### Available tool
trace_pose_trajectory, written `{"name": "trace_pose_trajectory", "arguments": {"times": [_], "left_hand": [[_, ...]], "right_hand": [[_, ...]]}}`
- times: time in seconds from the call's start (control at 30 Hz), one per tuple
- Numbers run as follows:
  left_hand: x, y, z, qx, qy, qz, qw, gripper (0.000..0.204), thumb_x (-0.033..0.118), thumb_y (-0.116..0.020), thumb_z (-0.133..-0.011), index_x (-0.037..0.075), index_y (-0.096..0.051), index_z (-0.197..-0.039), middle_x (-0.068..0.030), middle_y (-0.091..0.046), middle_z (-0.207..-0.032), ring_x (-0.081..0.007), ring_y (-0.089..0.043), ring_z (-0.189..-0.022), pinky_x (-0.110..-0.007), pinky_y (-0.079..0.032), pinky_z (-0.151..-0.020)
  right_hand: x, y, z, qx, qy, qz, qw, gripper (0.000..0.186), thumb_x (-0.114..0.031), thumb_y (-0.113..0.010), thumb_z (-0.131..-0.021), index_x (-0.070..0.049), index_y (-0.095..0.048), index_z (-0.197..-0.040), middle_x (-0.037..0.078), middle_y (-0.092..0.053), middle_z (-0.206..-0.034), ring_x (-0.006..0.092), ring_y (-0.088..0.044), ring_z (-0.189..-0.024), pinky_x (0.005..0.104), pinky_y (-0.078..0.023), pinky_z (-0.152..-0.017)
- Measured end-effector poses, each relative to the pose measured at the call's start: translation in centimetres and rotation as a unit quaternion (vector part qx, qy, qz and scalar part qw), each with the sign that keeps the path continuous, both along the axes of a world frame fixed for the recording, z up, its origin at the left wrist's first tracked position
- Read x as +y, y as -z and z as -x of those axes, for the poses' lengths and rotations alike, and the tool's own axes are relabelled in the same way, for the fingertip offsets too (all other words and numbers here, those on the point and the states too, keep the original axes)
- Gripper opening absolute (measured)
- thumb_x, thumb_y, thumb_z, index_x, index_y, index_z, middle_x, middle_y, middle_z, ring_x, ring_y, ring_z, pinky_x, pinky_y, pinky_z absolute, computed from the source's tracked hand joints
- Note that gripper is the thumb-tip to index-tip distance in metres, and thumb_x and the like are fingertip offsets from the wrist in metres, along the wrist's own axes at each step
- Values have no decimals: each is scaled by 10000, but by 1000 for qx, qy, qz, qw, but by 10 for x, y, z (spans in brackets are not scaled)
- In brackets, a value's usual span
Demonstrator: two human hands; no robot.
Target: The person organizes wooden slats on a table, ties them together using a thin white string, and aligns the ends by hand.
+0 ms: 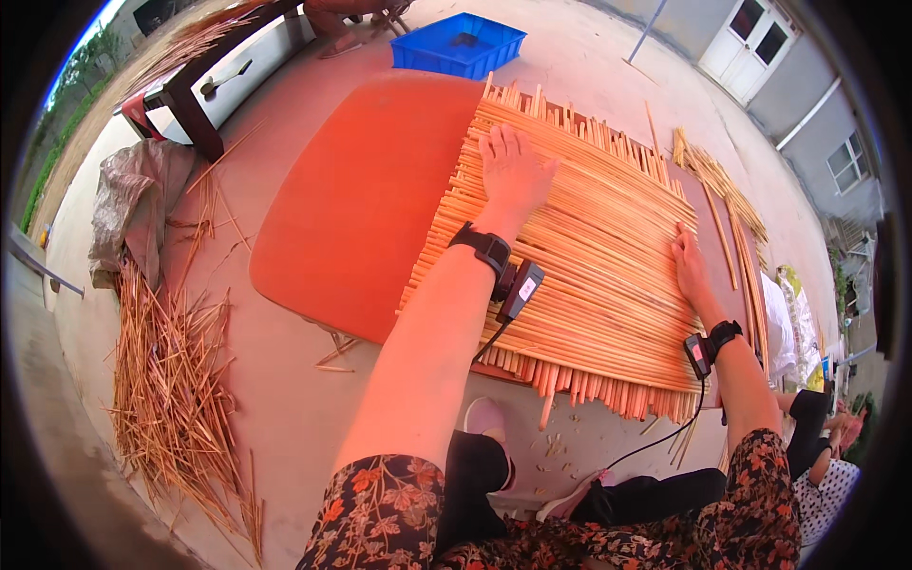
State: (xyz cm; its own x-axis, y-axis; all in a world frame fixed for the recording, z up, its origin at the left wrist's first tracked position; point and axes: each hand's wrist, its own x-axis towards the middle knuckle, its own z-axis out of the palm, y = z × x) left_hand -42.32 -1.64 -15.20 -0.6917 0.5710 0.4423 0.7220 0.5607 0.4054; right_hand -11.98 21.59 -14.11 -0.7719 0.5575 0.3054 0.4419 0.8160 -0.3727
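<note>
Head view: left hand [513,179] at one o'clock, right hand [693,271] at three, both fingers-extended on stalks [579,261]; uneven pressure could roll some loose.

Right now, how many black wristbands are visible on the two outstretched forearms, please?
2: one black wristband at the wrist of the left hand, another at that of the right hand.

We see bright, diffuse daylight with soft shadows, a pinkish cast on the floor [328,90], and the wall [803,81] bending near the dark fisheye rim.
</note>
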Motion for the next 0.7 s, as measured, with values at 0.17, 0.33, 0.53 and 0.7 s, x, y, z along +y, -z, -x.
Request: {"name": "trace_pose_trajectory", "arguments": {"times": [0.17,0.33,0.53,0.7], "left_hand": [[0,4,-2,-43,8,114,993,837,628,-331,-964,12,-279,-1528,-256,-178,-1598,-387,-96,-1500,-522,-6,-1202],[-10,12,10,-51,10,98,994,841,627,-343,-960,11,-274,-1529,-256,-179,-1598,-390,-89,-1501,-519,7,-1202],[-17,22,19,-53,16,71,996,832,617,-355,-961,6,-286,-1522,-253,-187,-1596,-388,-89,-1502,-512,10,-1204],[-24,21,26,-95,39,41,994,832,589,-398,-960,-38,-303,-1497,-249,-202,-1593,-363,-99,-1505,-476,-14,-1216]], "right_hand": [[-7,-2,4,-9,12,11,1000,198,-83,-486,-987,-11,-461,-1170,127,-485,-910,313,-521,-873,363,-435,-868],[-4,9,14,-38,22,-2,999,135,-99,-485,-988,-28,-462,-1100,162,-569,-1126,336,-550,-938,376,-435,-874],[8,26,16,-40,14,-17,999,104,-136,-483,-990,-41,-451,-1018,215,-461,-1459,390,-572,-989,409,-441,-864],[7,31,15,-51,23,-11,998,133,-182,-472,-1000,-52,-447,-1007,221,-436,-1480,412,-570,-993,417,-445,-847]]}}
